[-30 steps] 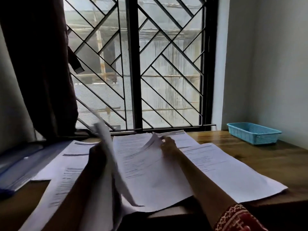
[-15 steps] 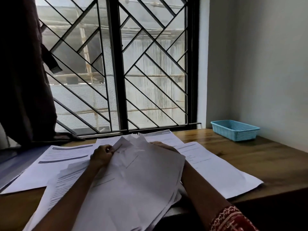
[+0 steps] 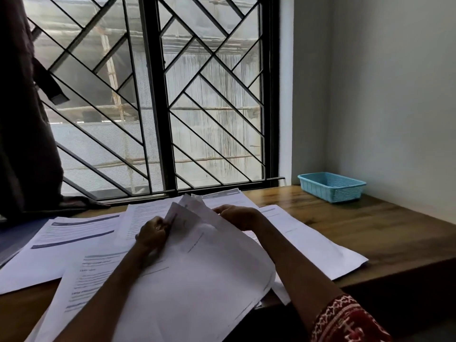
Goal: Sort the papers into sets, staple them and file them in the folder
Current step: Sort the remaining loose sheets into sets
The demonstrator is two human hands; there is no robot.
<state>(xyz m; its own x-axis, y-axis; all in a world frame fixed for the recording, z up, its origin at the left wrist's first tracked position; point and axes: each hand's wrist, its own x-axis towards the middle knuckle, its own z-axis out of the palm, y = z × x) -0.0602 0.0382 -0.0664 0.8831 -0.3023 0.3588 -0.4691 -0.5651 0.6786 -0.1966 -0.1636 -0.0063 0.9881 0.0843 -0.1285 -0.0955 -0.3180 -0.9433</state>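
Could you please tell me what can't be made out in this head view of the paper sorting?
- Print on the papers: too blurred to read.
- Right hand fingertips: hidden behind the lifted sheets.
- Left hand thumb side: covered by the sheet edge it pinches.
- Folder: cut off by the left edge, partly under papers.
- Stapler: none visible.

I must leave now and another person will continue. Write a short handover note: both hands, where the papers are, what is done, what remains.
Left hand: pinches the far edge of the lifted sheets.
Right hand: holds the same sheets from behind; its fingers are mostly hidden.
Papers: other printed sheets lie spread flat over the wooden desk. A blue basket stands in the far right corner.
Done: no stapled set is visible.
Left: finish sorting, staple, file. No stapler is in view; a dark blue thing at the left edge may be the folder.
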